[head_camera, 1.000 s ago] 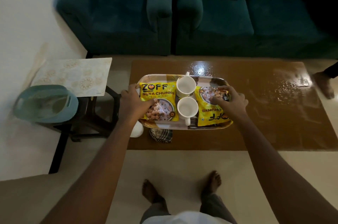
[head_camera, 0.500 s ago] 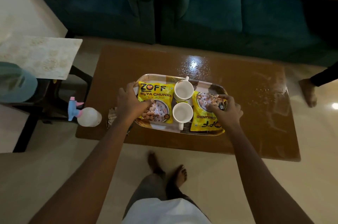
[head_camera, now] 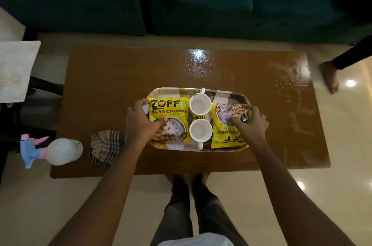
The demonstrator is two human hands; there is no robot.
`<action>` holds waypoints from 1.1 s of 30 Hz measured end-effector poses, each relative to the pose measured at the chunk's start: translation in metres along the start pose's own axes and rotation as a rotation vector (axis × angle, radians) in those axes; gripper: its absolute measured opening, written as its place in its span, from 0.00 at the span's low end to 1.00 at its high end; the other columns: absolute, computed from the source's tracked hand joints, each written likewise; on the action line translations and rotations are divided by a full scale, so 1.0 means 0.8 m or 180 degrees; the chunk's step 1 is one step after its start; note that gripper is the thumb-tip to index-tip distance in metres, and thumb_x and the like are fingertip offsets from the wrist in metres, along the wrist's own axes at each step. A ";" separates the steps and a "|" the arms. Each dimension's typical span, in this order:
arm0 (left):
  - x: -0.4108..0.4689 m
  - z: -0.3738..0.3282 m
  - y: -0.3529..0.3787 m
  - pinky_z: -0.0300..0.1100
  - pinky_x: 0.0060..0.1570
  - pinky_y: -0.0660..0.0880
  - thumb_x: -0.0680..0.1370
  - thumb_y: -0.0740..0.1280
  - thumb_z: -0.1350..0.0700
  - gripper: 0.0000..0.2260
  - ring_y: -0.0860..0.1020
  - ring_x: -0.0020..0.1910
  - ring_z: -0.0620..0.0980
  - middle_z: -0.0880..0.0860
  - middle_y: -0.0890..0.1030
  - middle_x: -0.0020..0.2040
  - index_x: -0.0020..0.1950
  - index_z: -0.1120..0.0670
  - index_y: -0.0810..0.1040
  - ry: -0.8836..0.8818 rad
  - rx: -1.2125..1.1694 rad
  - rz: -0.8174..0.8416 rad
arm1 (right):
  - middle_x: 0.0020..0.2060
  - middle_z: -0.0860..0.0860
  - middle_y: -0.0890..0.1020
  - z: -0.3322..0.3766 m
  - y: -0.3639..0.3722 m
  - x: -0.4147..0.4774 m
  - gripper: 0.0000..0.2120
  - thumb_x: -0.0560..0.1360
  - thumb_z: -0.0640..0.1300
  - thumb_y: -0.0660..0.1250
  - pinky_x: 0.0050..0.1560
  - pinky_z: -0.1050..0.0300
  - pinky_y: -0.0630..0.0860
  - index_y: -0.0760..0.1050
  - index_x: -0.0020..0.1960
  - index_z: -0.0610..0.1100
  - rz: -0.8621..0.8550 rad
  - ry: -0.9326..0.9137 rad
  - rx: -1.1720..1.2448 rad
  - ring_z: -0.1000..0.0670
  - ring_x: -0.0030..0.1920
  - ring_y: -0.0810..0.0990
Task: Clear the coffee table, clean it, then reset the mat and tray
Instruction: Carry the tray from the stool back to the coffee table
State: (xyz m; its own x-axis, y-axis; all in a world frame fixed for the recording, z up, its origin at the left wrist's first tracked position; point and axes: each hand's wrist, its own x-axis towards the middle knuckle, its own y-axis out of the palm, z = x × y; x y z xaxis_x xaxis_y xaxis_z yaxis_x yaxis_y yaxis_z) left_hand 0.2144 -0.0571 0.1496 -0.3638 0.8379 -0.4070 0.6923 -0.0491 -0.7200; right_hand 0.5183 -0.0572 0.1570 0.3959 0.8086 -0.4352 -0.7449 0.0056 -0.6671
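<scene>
An oval patterned tray [head_camera: 171,91] sits on the brown coffee table [head_camera: 120,84], near its front edge. On the tray lie two yellow soya chunk packets [head_camera: 169,109] [head_camera: 227,137] with two white cups [head_camera: 200,104] [head_camera: 200,130] between them. My left hand [head_camera: 141,121] grips the tray's left end, thumb over the left packet. Gripping the right end is my right hand [head_camera: 249,121], its fingers on the right packet. The table top shines wet at the back right.
A striped cloth [head_camera: 105,147] lies crumpled on the table left of the tray. A white spray bottle [head_camera: 60,151] with a blue and pink trigger lies at the table's left front corner. A patterned mat [head_camera: 16,70] rests on a stool at left. Teal sofa behind; another person's foot [head_camera: 329,76] at right.
Both hands have carried the tray rightward to the table's middle front, and the view has tilted down over the table. The spray bottle and cloth now show at left.
</scene>
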 end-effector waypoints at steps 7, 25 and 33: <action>0.029 0.003 -0.039 0.50 0.59 0.71 0.64 0.80 0.48 0.41 0.70 0.65 0.56 0.56 0.69 0.66 0.73 0.48 0.65 -0.0201 -0.0044 -0.0105 | 0.67 0.41 0.67 0.045 0.027 0.004 0.36 0.61 0.60 0.68 0.56 0.52 0.59 0.69 0.67 0.51 0.0229 -0.0217 0.0089 0.40 0.69 0.61; 0.308 0.183 -0.203 0.61 0.57 0.76 0.66 0.78 0.62 0.42 0.72 0.64 0.66 0.64 0.69 0.67 0.72 0.54 0.57 -0.1201 0.0366 0.0459 | 0.66 0.42 0.66 0.208 0.355 0.032 0.31 0.70 0.53 0.76 0.54 0.54 0.58 0.67 0.68 0.50 0.0460 -0.0609 -0.0161 0.42 0.67 0.61; 0.377 0.274 -0.238 0.61 0.60 0.74 0.64 0.80 0.58 0.49 0.71 0.65 0.64 0.65 0.68 0.68 0.75 0.56 0.50 -0.1246 0.0590 0.0811 | 0.67 0.44 0.67 0.236 0.470 0.027 0.31 0.69 0.53 0.77 0.54 0.53 0.59 0.68 0.68 0.50 0.0380 -0.0522 -0.0223 0.43 0.67 0.61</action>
State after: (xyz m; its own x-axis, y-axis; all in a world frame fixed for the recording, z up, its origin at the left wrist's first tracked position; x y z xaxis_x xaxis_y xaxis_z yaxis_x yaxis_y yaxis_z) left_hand -0.1637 0.0854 0.0405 -0.4288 0.5217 -0.7375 0.6800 -0.3511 -0.6437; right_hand 0.1453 0.0734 0.0113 0.2101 0.8860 -0.4133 -0.7398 -0.1323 -0.6596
